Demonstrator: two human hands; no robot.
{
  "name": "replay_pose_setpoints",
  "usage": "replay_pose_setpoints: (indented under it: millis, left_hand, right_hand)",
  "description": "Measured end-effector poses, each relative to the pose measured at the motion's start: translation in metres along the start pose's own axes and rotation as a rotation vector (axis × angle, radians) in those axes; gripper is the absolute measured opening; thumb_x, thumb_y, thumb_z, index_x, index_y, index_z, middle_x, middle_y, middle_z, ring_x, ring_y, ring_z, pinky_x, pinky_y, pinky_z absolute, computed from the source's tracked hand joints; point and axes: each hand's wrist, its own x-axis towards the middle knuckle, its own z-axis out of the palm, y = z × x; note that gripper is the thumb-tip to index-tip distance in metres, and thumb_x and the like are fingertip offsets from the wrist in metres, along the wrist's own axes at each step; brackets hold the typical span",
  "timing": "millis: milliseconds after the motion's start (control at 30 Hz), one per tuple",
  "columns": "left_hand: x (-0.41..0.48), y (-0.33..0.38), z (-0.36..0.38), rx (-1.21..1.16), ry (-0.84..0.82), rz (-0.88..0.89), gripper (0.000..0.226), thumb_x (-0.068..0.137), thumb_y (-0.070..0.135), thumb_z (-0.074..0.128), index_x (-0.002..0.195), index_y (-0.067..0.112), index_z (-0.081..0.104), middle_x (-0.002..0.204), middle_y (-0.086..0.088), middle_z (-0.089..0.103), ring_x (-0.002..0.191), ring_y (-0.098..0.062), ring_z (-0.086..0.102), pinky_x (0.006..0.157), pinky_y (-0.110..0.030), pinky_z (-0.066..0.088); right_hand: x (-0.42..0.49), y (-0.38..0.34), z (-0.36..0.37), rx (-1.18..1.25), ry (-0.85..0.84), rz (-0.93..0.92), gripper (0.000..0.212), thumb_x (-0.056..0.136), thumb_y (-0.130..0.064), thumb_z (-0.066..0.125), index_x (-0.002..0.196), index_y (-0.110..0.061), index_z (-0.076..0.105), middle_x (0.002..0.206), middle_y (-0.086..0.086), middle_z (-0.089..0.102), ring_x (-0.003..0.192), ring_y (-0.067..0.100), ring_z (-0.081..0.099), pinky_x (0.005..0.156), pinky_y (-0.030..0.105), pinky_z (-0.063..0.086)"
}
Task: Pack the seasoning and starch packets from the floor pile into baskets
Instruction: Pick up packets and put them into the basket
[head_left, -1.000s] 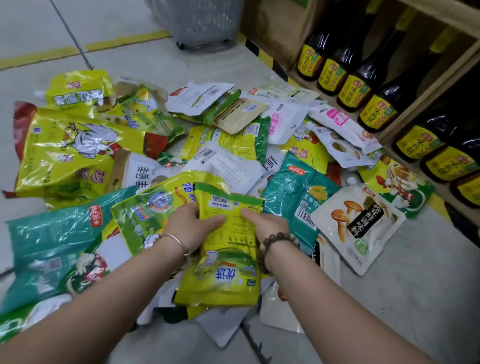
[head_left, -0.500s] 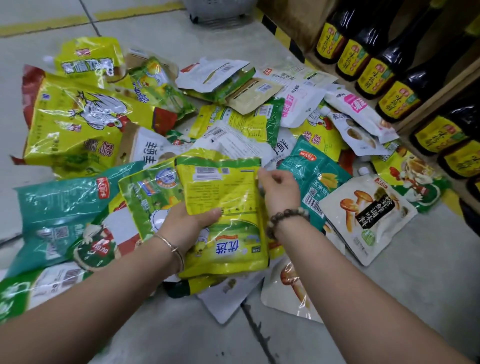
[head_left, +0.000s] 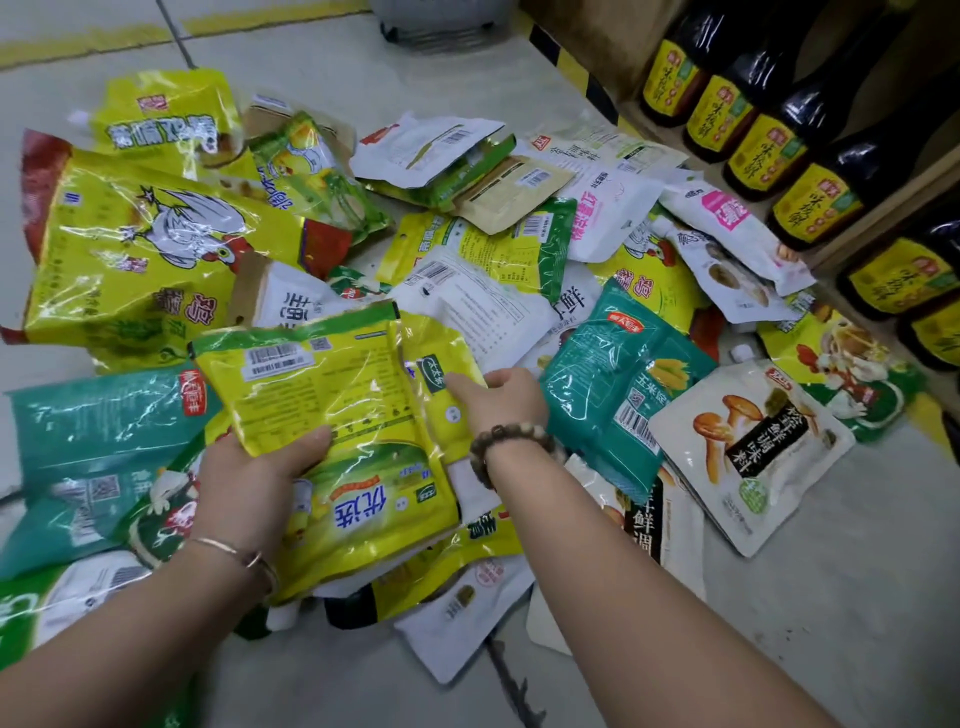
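Yellow-green packet (head_left: 332, 410): glossy, barcode label up, tilted, raised over pile.
Yellow packet (head_left: 436, 358): touching its right edge.
Pile (head_left: 145, 249): yellow, teal and white pouches overlapping on floor (head_left: 831, 597).
Basket (head_left: 441, 26): grey, beyond pile, mostly cropped.

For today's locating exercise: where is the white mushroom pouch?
Head view, right side: the white mushroom pouch lies beside the teal corn packet, right of the right hand.

- floor (head_left: 810, 613): pale tiles, dark grout seams, yellow line (head_left: 93, 45) along far edge.
- pile of packets (head_left: 493, 322) spread across its middle, overlapping.
- grey basket (head_left: 441, 23) standing at far edge, beyond the pile.
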Motion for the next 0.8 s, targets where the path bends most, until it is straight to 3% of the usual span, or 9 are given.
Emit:
replay_pose_setpoints:
  millis: [100, 167, 267, 400, 467, 533, 633, 733, 800]
  left_hand:
    - [0.003, -0.002, -0.010, 0.001, 0.001, -0.011, 0.031, 0.082, 0.000, 0.064, 0.111, 0.012, 0.061, 0.089, -0.005, 0.066, 0.073, -0.016, 0.060, 0.079, -0.029, 0.044]
    - [0.006, -0.004, -0.014, 0.011, -0.011, -0.011, 0.031, 0.082, -0.001, 0.063, 0.113, 0.008, 0.062, 0.073, 0.002, 0.069, 0.067, -0.013, 0.061, 0.078, -0.028, 0.043]
    - [0.007, -0.008, -0.012, 0.045, -0.027, -0.004, 0.023, 0.082, -0.001, 0.063, 0.101, 0.012, 0.062, 0.045, 0.022, 0.059, 0.050, 0.001, 0.059, 0.062, -0.020, 0.041]
    - [0.009, -0.009, -0.010, 0.023, -0.086, -0.013, 0.019, 0.082, 0.000, 0.064, 0.081, 0.019, 0.064, 0.054, 0.021, 0.064, 0.062, -0.008, 0.064, 0.074, -0.027, 0.045]
    - [0.009, -0.009, -0.010, 0.020, -0.110, -0.020, 0.021, 0.082, -0.001, 0.064, 0.080, 0.020, 0.066, 0.061, 0.018, 0.068, 0.074, -0.015, 0.064, 0.082, -0.034, 0.046]
    - [0.010, -0.009, -0.010, -0.006, -0.131, -0.033, 0.021, 0.081, -0.001, 0.064, 0.085, 0.019, 0.067, 0.077, 0.009, 0.073, 0.083, -0.023, 0.066, 0.088, -0.041, 0.048]
    - [0.010, -0.009, -0.013, -0.014, -0.156, -0.049, 0.021, 0.082, -0.001, 0.063, 0.090, 0.018, 0.068, 0.097, -0.007, 0.071, 0.093, -0.033, 0.066, 0.094, -0.053, 0.047]
    - [0.011, -0.007, -0.018, 0.022, -0.157, -0.031, 0.020, 0.083, 0.001, 0.063, 0.087, 0.020, 0.067, 0.089, 0.001, 0.071, 0.089, -0.030, 0.066, 0.092, -0.052, 0.047]
    - [0.011, -0.004, -0.020, 0.040, -0.147, -0.040, 0.017, 0.084, 0.003, 0.063, 0.084, 0.019, 0.067, 0.078, 0.007, 0.071, 0.081, -0.025, 0.066, 0.089, -0.047, 0.049]
  right_hand:
    - [0.002, -0.003, -0.001, -0.275, 0.001, -0.123, 0.057, 0.072, -0.054, 0.072, 0.112, -0.016, 0.056, 0.117, 0.002, 0.060, 0.106, 0.025, 0.058, 0.087, 0.036, 0.048]
    - [0.006, -0.008, -0.004, -0.339, -0.125, -0.129, 0.070, 0.068, -0.060, 0.071, 0.120, -0.015, 0.059, 0.123, 0.003, 0.061, 0.111, 0.025, 0.057, 0.092, 0.038, 0.049]
    - [0.012, -0.017, -0.006, -0.390, -0.294, -0.096, 0.078, 0.071, -0.058, 0.071, 0.132, -0.013, 0.052, 0.134, 0.009, 0.054, 0.120, 0.028, 0.052, 0.100, 0.039, 0.045]
    - [0.010, -0.016, 0.004, -0.488, -0.219, -0.236, 0.045, 0.076, -0.051, 0.069, 0.094, -0.010, 0.061, 0.096, 0.006, 0.064, 0.093, 0.027, 0.059, 0.074, 0.035, 0.050]
    - [0.004, -0.011, 0.004, -0.435, -0.130, -0.316, 0.038, 0.080, -0.041, 0.068, 0.071, -0.015, 0.043, 0.072, 0.001, 0.047, 0.068, 0.021, 0.046, 0.054, 0.031, 0.033]
    - [0.001, -0.009, -0.002, -0.291, -0.067, -0.364, 0.047, 0.082, -0.031, 0.069, 0.063, -0.019, 0.028, 0.064, -0.003, 0.029, 0.055, 0.014, 0.027, 0.049, 0.030, 0.021]
    - [0.005, -0.013, -0.024, -0.100, -0.008, -0.402, 0.049, 0.080, -0.021, 0.072, 0.063, -0.020, 0.026, 0.064, -0.003, 0.025, 0.055, 0.013, 0.021, 0.048, 0.027, 0.019]
    - [0.004, -0.022, -0.059, 0.015, 0.060, -0.457, 0.034, 0.079, -0.018, 0.072, 0.073, -0.016, 0.039, 0.071, -0.001, 0.034, 0.064, 0.013, 0.031, 0.058, 0.029, 0.027]
    - [0.005, -0.025, -0.085, 0.051, 0.124, -0.462, 0.028, 0.081, -0.019, 0.071, 0.097, -0.007, 0.051, 0.088, 0.002, 0.043, 0.080, 0.015, 0.041, 0.069, 0.027, 0.033]
